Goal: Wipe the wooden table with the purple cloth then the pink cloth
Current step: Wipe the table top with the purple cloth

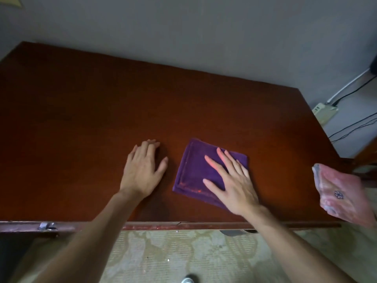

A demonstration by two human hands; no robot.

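Two flat palms: right hand (232,180) on purple cloth (195,170).

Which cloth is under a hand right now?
The purple cloth, pressed flat under the right hand. The pink cloth lies untouched at the table's right edge.

Right hand (232,180) lies flat, fingers spread, on the folded purple cloth (195,172) near the front edge of the wooden bench (102,99). Left hand (142,168) rests palm-down on bare wood just beside the cloth, not touching it. Pink cloth (342,195) sits at the bench's right end, overhanging the edge, well apart from both hands.
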